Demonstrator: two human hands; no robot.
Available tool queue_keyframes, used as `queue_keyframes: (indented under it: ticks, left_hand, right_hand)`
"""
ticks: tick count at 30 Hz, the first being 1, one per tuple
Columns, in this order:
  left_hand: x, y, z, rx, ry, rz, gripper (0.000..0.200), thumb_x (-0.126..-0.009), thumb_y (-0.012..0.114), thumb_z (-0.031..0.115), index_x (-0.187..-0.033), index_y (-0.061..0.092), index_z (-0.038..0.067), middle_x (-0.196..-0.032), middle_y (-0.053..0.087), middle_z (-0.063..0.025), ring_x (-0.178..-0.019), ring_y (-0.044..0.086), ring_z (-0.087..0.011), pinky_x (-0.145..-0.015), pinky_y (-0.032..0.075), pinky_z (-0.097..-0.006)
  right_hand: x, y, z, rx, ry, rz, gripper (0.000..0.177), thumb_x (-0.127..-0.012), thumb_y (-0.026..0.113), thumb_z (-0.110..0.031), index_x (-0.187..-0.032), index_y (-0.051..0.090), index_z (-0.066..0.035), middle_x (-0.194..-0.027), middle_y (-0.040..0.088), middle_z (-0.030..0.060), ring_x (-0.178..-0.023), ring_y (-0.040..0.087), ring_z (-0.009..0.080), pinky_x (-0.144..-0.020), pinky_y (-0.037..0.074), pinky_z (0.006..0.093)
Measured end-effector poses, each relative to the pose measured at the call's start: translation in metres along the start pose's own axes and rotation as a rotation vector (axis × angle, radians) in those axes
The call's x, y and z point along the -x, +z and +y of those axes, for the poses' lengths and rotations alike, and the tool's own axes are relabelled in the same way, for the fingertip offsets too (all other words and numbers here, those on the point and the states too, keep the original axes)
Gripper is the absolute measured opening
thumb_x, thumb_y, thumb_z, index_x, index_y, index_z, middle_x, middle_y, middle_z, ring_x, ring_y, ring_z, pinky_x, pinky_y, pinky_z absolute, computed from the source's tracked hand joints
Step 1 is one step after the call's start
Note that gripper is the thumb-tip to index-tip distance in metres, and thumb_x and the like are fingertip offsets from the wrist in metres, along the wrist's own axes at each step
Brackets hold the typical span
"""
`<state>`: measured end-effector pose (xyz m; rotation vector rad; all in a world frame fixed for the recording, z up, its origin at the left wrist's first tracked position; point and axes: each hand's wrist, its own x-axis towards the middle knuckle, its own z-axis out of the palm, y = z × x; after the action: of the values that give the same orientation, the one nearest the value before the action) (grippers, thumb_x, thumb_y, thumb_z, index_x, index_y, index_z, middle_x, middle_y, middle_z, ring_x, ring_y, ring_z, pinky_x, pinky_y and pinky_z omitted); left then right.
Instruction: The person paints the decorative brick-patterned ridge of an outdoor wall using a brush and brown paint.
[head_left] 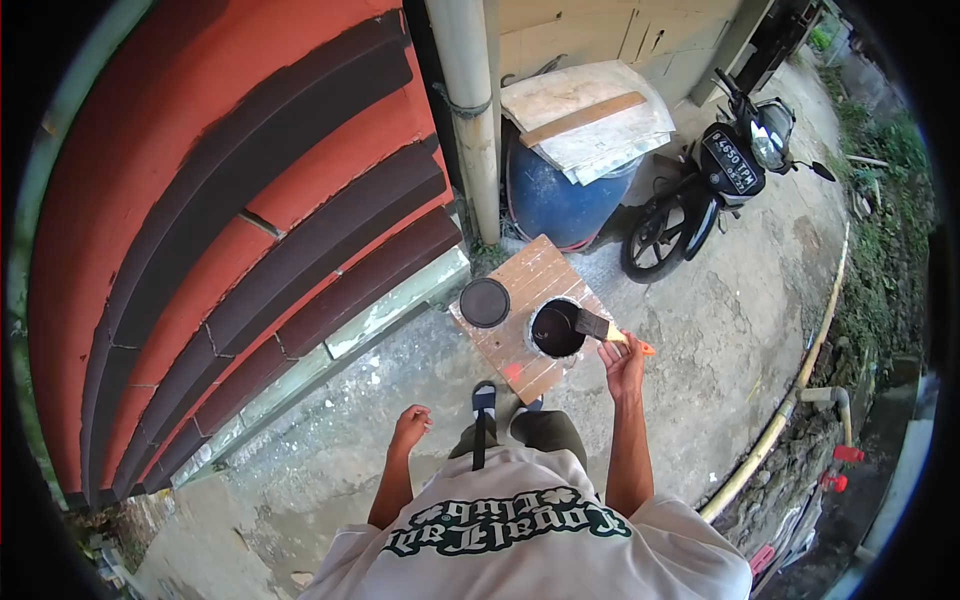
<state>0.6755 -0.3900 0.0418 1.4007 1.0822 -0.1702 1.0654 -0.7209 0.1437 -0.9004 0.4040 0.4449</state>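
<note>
My right hand (624,362) is closed on the orange handle of a paintbrush (598,327). The dark bristles are over the right rim of an open paint can (556,328), which holds dark paint. The can stands on a wooden board (520,268), and a round dark lid (485,302) lies on the board to its left. My left hand (410,427) hangs left of my body, fingers curled, away from the board; whether anything is in it is too small to tell.
At the left rises a red wall (230,150) with dark raised bands. Beyond the board stand a pipe (470,130) and a blue barrel (565,195) topped with sheets. A motorcycle (715,180) is parked at the upper right. A long pole (775,430) edges the concrete.
</note>
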Motion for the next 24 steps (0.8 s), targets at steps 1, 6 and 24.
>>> queue_keyframes:
  ticks: [1, 6, 24]
  left_hand:
    - [-0.010, -0.004, 0.007, -0.017, 0.014, -0.014, 0.020, -0.100, 0.052, 0.015, -0.110, 0.065, 0.004, -0.086, 0.071, -0.0094, -0.070, 0.065, -0.0143, -0.063, 0.053, -0.0287]
    - [-0.009, -0.016, 0.013, 0.014, 0.098, 0.055, 0.020, -0.098, 0.052, 0.015, -0.110, 0.065, 0.004, -0.086, 0.070, -0.0084, -0.069, 0.065, -0.0134, -0.063, 0.052, -0.0278]
    - [0.298, 0.127, -0.267, 0.742, -0.467, 0.580, 0.021, -0.100, 0.054, 0.025, -0.107, 0.063, 0.007, -0.082, 0.070, -0.0104, -0.055, 0.061, -0.0166, -0.047, 0.045, -0.0298]
  right_hand:
    - [0.008, 0.003, -0.003, -0.046, -0.011, -0.037, 0.030, -0.099, 0.060, -0.035, -0.116, 0.060, -0.010, -0.107, 0.065, 0.0090, -0.089, 0.068, 0.0253, -0.085, 0.059, 0.0412]
    - [0.050, 0.027, -0.019, -0.206, -0.004, -0.179, 0.026, -0.100, 0.061, -0.036, -0.110, 0.061, -0.012, -0.105, 0.068, 0.0054, -0.089, 0.068, 0.0194, -0.079, 0.060, 0.0349]
    - [0.155, 0.221, 0.055, -0.105, 0.601, -0.844, 0.031, -0.099, 0.059, -0.026, -0.124, 0.059, -0.008, -0.120, 0.067, 0.0087, -0.098, 0.070, 0.0191, -0.075, 0.063, 0.0311]
